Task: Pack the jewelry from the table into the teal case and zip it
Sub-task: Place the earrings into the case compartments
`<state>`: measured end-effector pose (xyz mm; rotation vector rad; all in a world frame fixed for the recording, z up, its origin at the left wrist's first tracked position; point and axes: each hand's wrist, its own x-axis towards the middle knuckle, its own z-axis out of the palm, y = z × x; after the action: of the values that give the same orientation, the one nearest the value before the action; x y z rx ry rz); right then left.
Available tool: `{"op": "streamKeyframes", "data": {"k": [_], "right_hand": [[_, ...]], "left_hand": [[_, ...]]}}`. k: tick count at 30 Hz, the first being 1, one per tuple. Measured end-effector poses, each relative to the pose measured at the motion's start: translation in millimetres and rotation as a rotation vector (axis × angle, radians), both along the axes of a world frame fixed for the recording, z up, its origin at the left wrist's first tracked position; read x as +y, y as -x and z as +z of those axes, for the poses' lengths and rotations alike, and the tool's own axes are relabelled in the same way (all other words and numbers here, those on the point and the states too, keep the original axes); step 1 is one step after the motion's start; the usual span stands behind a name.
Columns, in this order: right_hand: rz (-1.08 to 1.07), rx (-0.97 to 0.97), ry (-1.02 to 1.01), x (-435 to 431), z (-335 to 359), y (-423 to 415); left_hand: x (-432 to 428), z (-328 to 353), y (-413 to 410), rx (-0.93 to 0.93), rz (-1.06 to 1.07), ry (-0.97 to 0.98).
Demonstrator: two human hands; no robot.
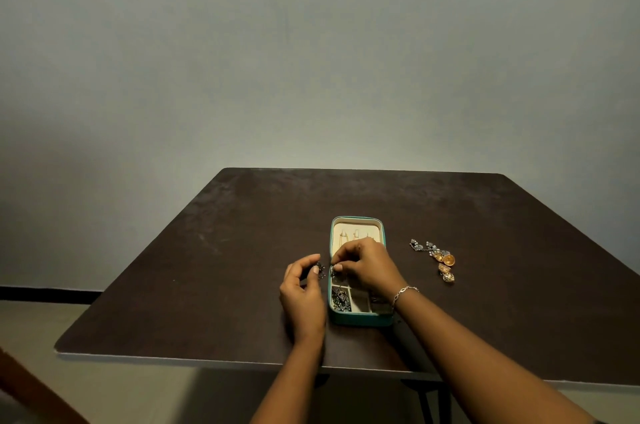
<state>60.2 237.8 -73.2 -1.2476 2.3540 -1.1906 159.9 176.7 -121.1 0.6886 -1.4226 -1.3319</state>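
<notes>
"Head view, looking down over both arms: where does the teal case (pixel 358 320) sit?"

"Near the middle of the dark table (pixel 207 267), unzipped and lying flat. Its cream-lined lid (pixel 356 227) folds away toward the far side, and the compartment tray is the nearer half."

"Anything inside?"

"A tangle of dark beaded jewelry (pixel 341 299) fills the near-left compartment. Something thin hangs in the lid, but it is too small to make out."

"And the hands?"

"The left hand (pixel 303 292) hovers just left of the case. Its fingers are curled, and thumb and forefinger pinch a dark trinket (pixel 320 267) above the tabletop. The right hand (pixel 369 267) reaches over the case's middle with its knuckles up, hiding part of the tray. Its fingertips are drawn together at the case's left rim, nipping a small bit of metal (pixel 334 270)."

"Are the two pieces joined?"

"I cannot tell — they sit very close and the detail is too fine."

"What is left out on the table?"

"A loose cluster well to the right of the case. There are silver pieces (pixel 423 246) farthest back, then a gold dome earring (pixel 447 260), and another gold earring (pixel 447 276) nearest the person. None of them touches the case."

"Anything else?"

"A silver bracelet (pixel 405 292) circles the right wrist, and behind the table stands a plain grey wall (pixel 311 42)."
</notes>
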Motion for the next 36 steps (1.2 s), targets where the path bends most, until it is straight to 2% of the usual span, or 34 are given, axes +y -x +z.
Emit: {"op": "streamKeyframes", "data": {"k": [7,12,20,24,26,28,31,36], "right_hand": [[-0.045,-0.091,-0.028,-1,-4,1],[-0.057,0.003,-0.124,-3,-4,4],[-0.039,0.272,-0.279,-10,-8,8],[-0.049,0.330,-0.215,-8,-11,7],[-0.056,0.256,-0.100,-6,-4,6],[0.025,0.150,0.005,-5,6,6],[0.206,0.117,-0.001,-5,17,0],[0.191,0.186,0.001,-8,17,-5]], "left_hand": [[-1,-1,0,-0.020,0.007,-0.011],[-1,-3,1,-0.035,0.008,-0.012],[-1,-3,0,-0.012,-0.005,-0.017],[0,-2,0,0.011,-0.014,-0.046],[-1,0,0,0.038,-0.032,-0.065],[-1,1,0,0.060,-0.053,-0.067],[0,2,0,0.089,-0.076,-0.065],[2,0,2,0.082,-0.091,-0.073]]}}
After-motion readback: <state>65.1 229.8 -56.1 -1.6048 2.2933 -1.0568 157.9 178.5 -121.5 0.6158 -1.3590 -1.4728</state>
